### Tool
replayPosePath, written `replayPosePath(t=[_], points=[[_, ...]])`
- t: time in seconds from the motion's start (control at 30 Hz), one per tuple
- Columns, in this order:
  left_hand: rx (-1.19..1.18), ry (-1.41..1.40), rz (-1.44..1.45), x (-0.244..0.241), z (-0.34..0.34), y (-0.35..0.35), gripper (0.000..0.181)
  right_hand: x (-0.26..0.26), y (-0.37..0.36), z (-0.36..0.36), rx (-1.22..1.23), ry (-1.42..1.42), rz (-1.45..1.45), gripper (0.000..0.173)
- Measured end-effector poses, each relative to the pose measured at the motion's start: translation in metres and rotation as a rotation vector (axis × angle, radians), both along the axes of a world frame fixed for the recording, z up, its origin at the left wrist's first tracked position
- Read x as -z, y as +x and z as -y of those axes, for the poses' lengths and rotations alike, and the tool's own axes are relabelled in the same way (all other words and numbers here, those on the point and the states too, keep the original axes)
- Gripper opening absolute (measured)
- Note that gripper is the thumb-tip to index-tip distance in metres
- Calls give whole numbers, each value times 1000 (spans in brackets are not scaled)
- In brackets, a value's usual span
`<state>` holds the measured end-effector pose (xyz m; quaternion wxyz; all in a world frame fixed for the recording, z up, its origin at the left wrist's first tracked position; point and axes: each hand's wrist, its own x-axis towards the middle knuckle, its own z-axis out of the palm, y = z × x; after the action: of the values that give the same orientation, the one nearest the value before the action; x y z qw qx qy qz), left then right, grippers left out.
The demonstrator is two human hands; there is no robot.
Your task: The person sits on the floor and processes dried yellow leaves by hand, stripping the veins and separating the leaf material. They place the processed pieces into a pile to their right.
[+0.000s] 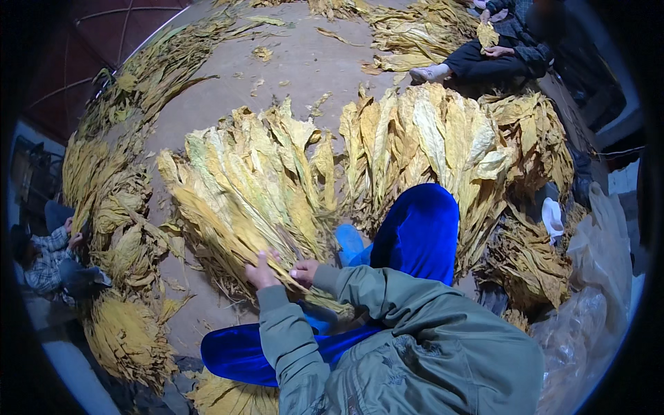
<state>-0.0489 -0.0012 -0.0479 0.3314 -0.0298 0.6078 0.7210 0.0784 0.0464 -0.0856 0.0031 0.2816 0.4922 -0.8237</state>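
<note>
Both my hands are at the stem ends of a fanned pile of long, yellow dried tobacco leaves. My left hand grips a yellow tobacco leaf that stretches away to the upper left, slightly blurred. Just to its right, my right hand is closed around the stem end of a leaf, its fingertips partly hidden. Under my wrists, more leaf ends lie across my lap near a blue shoe. A second row of upright-fanned tobacco leaves lies beyond my raised blue knee.
Heaps of tobacco leaves line the left side and the far right. A person sits at upper right holding a leaf; another person handles leaves at left. Clear plastic sheeting and a white item lie right.
</note>
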Motion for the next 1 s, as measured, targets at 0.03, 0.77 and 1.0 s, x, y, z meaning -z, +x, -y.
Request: replayPosePath(t=[0.03,0.77,1.0], points=[[73,-39,108,26,11,-1,22,2,-1,1,-33,100,22,25],[9,249,179,32,26,-25,33,-101,59,11,-72,-96,236,17],[396,223,464,6,7,-3,57,-159,125,16,-7,113,219,19]])
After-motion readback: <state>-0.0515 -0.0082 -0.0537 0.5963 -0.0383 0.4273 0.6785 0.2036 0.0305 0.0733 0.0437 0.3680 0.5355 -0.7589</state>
